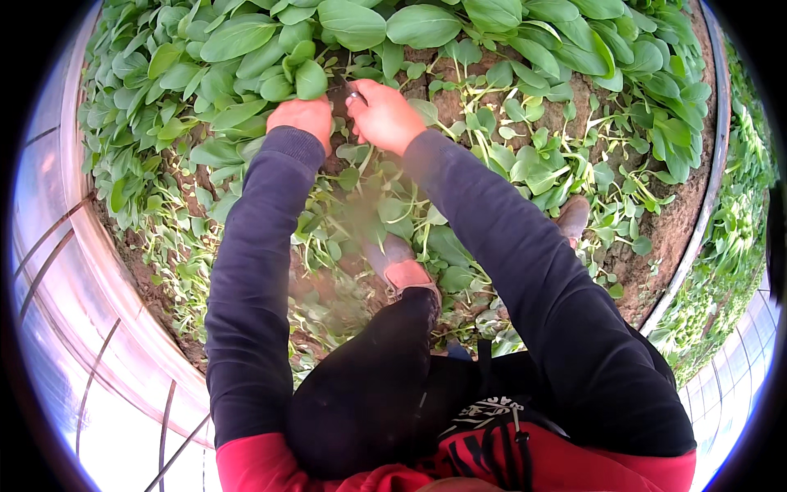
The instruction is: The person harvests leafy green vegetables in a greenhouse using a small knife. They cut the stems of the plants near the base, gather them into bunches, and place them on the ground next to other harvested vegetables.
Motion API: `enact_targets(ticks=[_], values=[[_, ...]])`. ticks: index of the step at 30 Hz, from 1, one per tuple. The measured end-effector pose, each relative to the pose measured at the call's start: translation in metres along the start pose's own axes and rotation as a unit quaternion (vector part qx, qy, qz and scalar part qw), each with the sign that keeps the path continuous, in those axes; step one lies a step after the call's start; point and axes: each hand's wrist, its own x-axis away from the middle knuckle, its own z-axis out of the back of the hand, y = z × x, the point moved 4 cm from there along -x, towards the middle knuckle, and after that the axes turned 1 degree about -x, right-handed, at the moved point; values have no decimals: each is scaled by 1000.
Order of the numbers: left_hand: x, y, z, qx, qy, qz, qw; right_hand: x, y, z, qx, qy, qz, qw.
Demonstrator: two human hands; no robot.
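Observation:
My left hand (302, 118) is closed around the lower part of a leafy green plant (310, 80) at the edge of the standing crop; the fingers are partly hidden under leaves. Just to the right, my right hand (382, 114) grips a small dark-bladed knife (344, 83), its blade pointing up and left towards the plant's base. The knife's handle is mostly hidden in the fist. Broad-leaved greens (424, 26) stand densely beyond both hands. Loose, smaller greens (544, 172) lie on the soil below and to the right.
My two shoes (390, 249) (575, 212) rest among scattered leaves and stems on brown soil (661, 227). Clear plastic greenhouse sheeting (92, 270) with dark ribs curves along the left. A pale hose or pipe (698, 240) borders the bed at right, with more green plants (731, 246) beyond it.

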Motion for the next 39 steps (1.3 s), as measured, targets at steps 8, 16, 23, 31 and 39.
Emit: enact_targets(ticks=[8, 16, 23, 31, 39], values=[[4, -35, -11, 56, 87, -5, 995, -26, 10, -22, -9, 1, -33, 999], [-4, -35, -5, 51, 100, -14, 994, -38, 9, -22, 110, 12, -5, 994], [5, -41, -8, 68, 95, -16, 993, -43, -13, -13, 137, -124, -82, 979], [123, -10, 13, 364, 150, -268, 879, 74, -50, 38, -263, -70, 177, 946], [159, -11, -7, 494, 135, -298, 805, 112, -70, 46, -149, -40, 160, 975]])
